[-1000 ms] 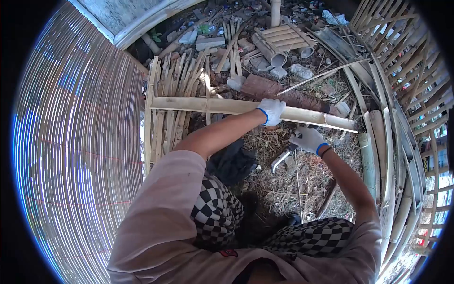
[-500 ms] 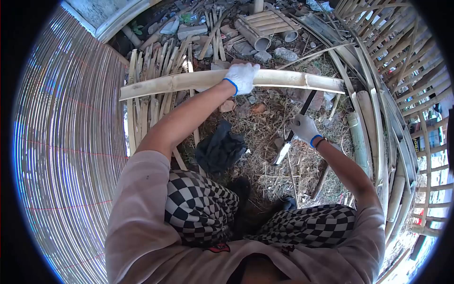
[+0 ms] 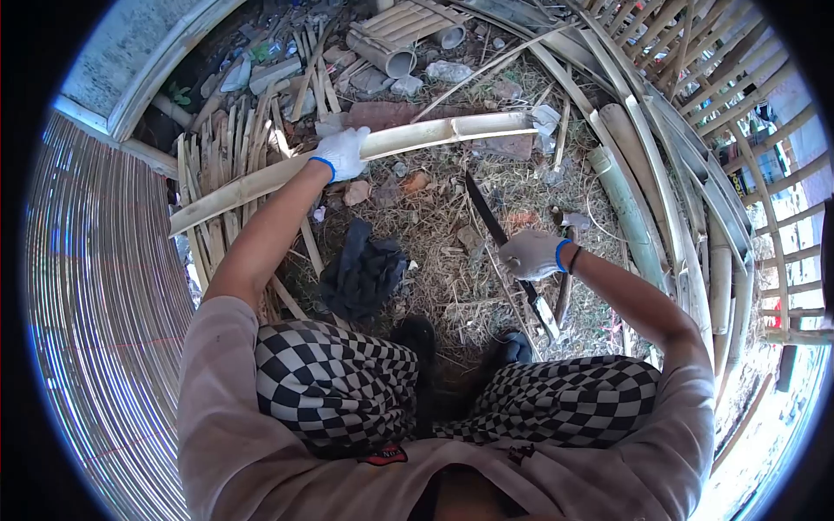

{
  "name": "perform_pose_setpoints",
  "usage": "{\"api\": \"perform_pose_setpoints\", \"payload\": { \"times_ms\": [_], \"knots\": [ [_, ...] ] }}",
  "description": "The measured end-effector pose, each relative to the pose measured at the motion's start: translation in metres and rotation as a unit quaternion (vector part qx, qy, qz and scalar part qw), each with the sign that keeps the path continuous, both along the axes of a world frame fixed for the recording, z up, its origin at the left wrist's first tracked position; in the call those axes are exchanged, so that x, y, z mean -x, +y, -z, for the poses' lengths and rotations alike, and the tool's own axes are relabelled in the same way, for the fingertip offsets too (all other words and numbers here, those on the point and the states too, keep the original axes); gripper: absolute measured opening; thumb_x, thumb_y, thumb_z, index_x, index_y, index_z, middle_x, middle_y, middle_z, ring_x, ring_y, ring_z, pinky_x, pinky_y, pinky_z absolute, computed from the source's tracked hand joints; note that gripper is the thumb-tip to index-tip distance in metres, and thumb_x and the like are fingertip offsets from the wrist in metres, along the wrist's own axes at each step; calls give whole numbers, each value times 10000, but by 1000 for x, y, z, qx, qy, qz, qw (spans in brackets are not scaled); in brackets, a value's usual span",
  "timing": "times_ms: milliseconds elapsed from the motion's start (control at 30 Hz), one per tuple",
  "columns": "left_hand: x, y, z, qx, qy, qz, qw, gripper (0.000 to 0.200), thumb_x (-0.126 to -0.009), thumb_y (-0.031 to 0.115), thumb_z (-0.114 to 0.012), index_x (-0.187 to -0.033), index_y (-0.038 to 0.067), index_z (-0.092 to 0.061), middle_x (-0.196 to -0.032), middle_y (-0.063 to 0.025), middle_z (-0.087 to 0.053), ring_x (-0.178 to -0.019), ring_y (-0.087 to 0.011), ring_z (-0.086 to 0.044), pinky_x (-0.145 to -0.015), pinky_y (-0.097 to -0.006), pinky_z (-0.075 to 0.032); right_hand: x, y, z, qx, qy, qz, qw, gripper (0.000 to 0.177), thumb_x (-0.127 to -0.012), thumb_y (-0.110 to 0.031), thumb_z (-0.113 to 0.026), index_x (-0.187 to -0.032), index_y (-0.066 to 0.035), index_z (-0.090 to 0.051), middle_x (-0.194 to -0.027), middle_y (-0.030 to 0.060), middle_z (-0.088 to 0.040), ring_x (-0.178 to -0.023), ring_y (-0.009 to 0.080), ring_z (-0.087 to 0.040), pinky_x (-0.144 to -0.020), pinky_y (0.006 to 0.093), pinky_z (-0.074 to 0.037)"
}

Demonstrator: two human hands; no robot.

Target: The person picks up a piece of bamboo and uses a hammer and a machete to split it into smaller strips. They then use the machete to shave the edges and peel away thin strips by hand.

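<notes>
A split bamboo piece [image 3: 413, 137] lies crosswise in front of me, its hollow side partly showing. My left hand [image 3: 341, 154], in a white glove with a blue cuff, is closed around it near its middle. Lower and to the right, my right hand [image 3: 532, 254], gloved too, grips a long knife. The knife's dark blade [image 3: 485, 207] points up and left, apart from the bamboo, and its pale end shows below the hand. A hammer-like tool [image 3: 566, 286] with a wooden handle lies on the ground just behind my right hand.
A dark cloth [image 3: 360, 271] lies on dry grass before my feet. Thin bamboo strips [image 3: 234, 143] are piled at the left, beside a slatted screen [image 3: 113, 286]. Bamboo poles [image 3: 632, 204] and a lattice fence [image 3: 782, 191] stand right. A small bamboo rack [image 3: 408, 24] sits among rubble ahead.
The bamboo has shifted left in view and tilted, its left end lower. My right hand and the knife have moved down, away from the bamboo. The view has turned somewhat to the right.
</notes>
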State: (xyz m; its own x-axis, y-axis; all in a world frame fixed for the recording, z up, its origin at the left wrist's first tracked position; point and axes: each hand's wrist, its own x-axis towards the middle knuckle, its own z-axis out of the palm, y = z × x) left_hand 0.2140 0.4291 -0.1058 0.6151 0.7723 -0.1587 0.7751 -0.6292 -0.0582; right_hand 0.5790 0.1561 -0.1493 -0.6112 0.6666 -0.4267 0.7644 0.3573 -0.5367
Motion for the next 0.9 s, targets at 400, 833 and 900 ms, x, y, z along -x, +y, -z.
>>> {"api": "perform_pose_setpoints", "payload": {
  "times_ms": [400, 833, 900],
  "knots": [
    [-20, -4, -10, -22, -51, 28, 998, 454, -887, 261, -723, -1260, 89, -530, -1170, -245, -673, -1098, -445, -672, -940, -537, -544, -36, 45, -10, -4, 95, 291, 952, 348, -948, -376, -662, -987, -32, -708, -888, 115, -734, -897, 302, -725, -860, 436, -574],
    [-24, 9, 10, 12, -58, 42, 997, 531, -854, 212, -711, -1343, 80, -551, -1226, -255, -673, -1165, -447, -644, -993, -519, -525, -155, 138, 69, -174, 258, 606, 732, 326, -940, -240, -699, -1159, 0, -722, -923, 122, -759, -753, 185, -739, -664, 324, -587],
    [-34, 11, 10, 5, -60, 39, 997, 520, -847, 200, -710, -1332, 83, -561, -1217, -251, -679, -1155, -448, -649, -985, -522, -530, -153, 148, 72, -170, 283, 599, 729, 311, -964, -202, -682, -1186, 14, -699, -898, 95, -746, -729, 150, -728, -629, 299, -583]
  ]
}}
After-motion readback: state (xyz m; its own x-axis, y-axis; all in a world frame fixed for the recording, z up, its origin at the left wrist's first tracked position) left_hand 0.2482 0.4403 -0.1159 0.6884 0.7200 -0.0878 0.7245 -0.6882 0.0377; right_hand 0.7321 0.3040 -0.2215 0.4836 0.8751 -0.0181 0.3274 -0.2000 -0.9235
